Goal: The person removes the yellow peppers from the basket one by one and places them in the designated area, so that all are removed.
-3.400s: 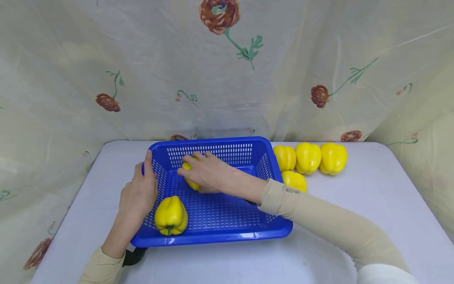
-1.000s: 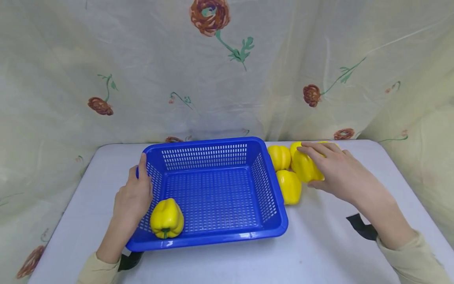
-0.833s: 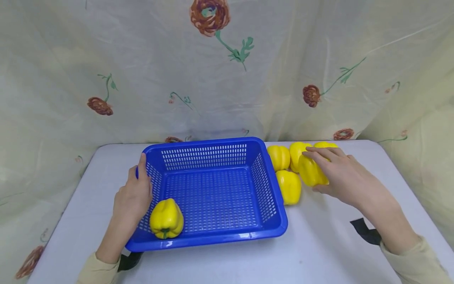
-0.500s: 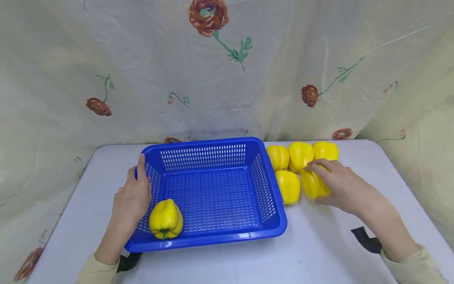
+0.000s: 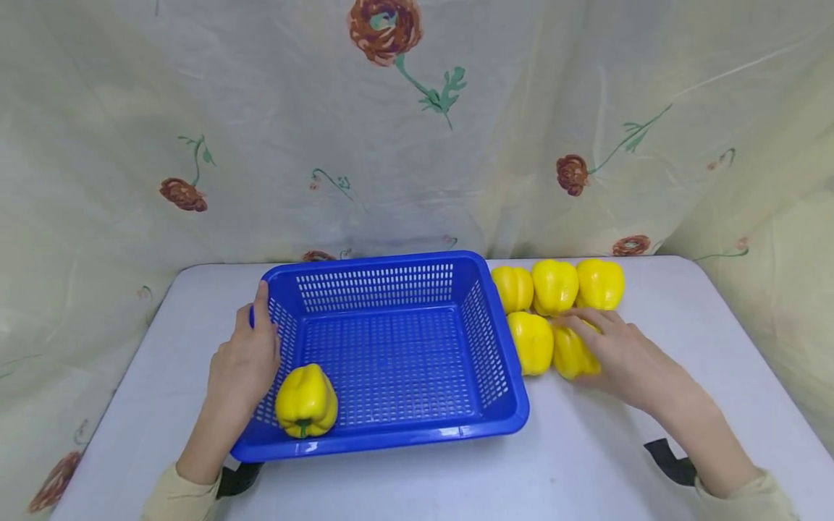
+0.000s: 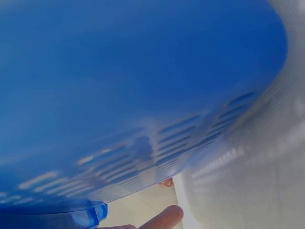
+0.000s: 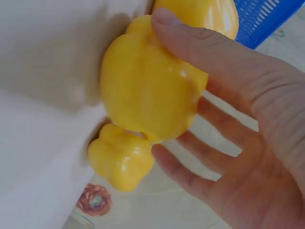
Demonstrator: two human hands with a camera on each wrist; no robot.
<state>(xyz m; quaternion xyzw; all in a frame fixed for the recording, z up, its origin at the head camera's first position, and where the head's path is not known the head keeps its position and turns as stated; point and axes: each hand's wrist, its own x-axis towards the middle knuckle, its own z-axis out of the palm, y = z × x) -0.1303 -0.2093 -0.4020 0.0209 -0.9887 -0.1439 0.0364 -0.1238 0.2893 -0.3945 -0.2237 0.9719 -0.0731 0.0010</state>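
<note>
My right hand point(image 5: 632, 365) grips a yellow bell pepper point(image 5: 573, 353) low over the table, right of the blue basket point(image 5: 404, 438). In the right wrist view, the thumb lies across this pepper and the fingers reach around its far side. Close to its left stands another yellow bell pepper point(image 5: 531, 344) by the basket's right wall. With my left hand point(image 5: 243, 362) I hold the basket's left rim; in the left wrist view the basket wall point(image 6: 143, 62) fills most of the picture. One bell pepper point(image 5: 306, 402) sits in the basket's front left corner, stem toward me.
Behind the gripped pepper, three yellow bell peppers stand in a row along the table's back edge: a left one point(image 5: 512, 289), a middle one point(image 5: 555, 287) and a right one point(image 5: 601, 284). A flowered curtain point(image 5: 417, 174) hangs behind the white table point(image 5: 456, 481).
My right hand has carried a bell pepper out of the basket to the right and lowered it beside the others on the table. The left hand stays on the rim.
</note>
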